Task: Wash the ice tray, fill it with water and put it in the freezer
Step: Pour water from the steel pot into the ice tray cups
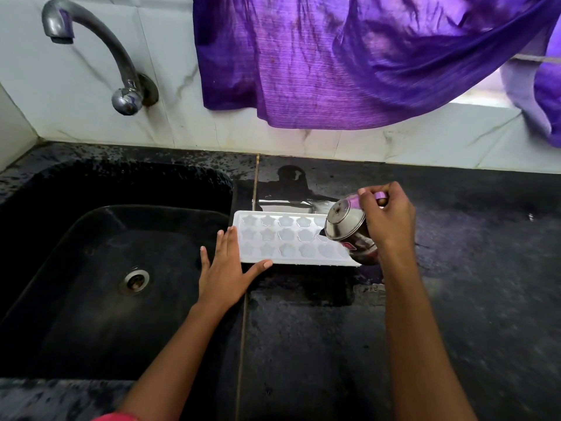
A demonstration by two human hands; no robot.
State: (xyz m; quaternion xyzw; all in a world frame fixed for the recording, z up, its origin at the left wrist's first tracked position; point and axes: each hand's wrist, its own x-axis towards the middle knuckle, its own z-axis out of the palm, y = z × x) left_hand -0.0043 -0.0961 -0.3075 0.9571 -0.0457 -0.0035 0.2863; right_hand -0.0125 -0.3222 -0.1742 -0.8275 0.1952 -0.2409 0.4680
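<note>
Head view: ice tray (pixel 282 238) lies flat on the dark surface (pixel 455 299) beside the sink (pixel 91 268). Left hand (pixel 226 271), released and flat, touches its left end; right hand (pixel 387 218) grasps a tilted steel vessel (pixel 346 227) over the tray's right end.

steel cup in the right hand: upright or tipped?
Tipped. The steel cup lies almost sideways in the right hand, base facing the camera, over the ice tray's right end.

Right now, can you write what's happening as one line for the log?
step: filling | ice tray: on counter beside sink | left hand: steadying tray | right hand: tipping steel cup over tray
</note>
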